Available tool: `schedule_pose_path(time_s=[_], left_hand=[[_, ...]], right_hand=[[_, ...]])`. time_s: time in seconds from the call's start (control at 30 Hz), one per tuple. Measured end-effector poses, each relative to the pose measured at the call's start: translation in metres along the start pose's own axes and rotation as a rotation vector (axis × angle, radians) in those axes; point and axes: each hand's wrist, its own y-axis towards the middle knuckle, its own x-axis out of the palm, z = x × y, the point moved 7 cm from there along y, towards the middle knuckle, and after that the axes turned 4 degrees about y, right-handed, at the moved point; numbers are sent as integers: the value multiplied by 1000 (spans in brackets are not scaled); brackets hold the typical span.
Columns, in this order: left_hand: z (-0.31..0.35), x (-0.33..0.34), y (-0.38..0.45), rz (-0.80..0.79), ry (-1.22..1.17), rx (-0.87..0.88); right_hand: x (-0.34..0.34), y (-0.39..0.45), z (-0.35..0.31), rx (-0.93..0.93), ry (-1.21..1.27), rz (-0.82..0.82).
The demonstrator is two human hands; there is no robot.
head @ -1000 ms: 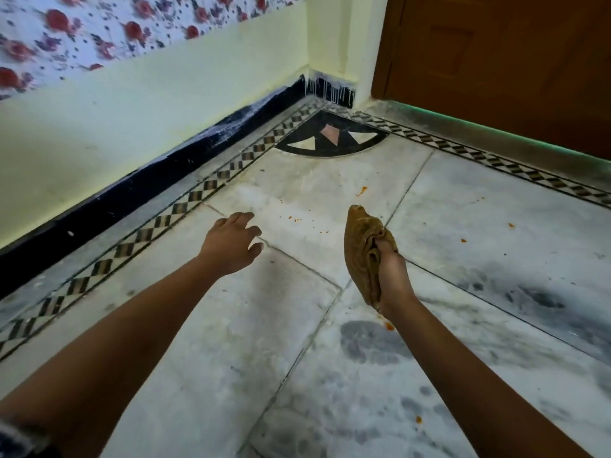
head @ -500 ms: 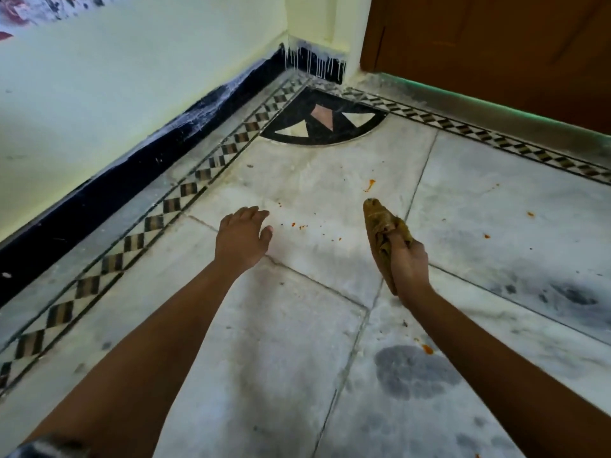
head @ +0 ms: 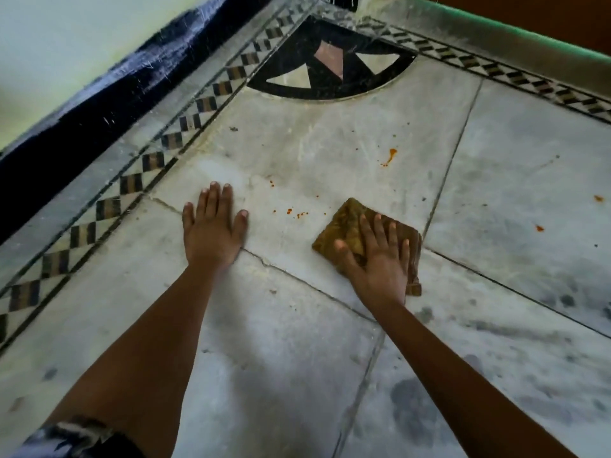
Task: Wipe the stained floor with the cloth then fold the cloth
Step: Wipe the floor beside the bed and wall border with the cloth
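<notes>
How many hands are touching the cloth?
1. Only the right hand presses flat on the brown cloth. The left hand rests flat on the bare marble floor, apart from it.

Both hands have dropped to the floor point(head: 297, 153): right hand point(head: 380, 259) now presses the brown cloth point(head: 347, 226) flat at 3 o'clock of the flattened left hand point(head: 213, 229).

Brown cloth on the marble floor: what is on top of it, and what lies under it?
The right hand presses flat on the brown folded cloth, fingers spread. Beneath is the grey marble floor; any orange stains under the cloth are covered.
</notes>
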Motion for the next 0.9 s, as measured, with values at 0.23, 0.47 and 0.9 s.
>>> schedule_pose_path(time_s=[0.23, 0.47, 0.9], left_hand=[[-1, 2, 2, 21, 17, -7], [-1, 1, 2, 40, 1, 4], [0, 0, 2, 42, -12, 6]], right_hand=[[17, 17, 8, -22, -287, -65], [35, 56, -17, 66, -276, 11], [17, 100, -1, 139, -268, 21]])
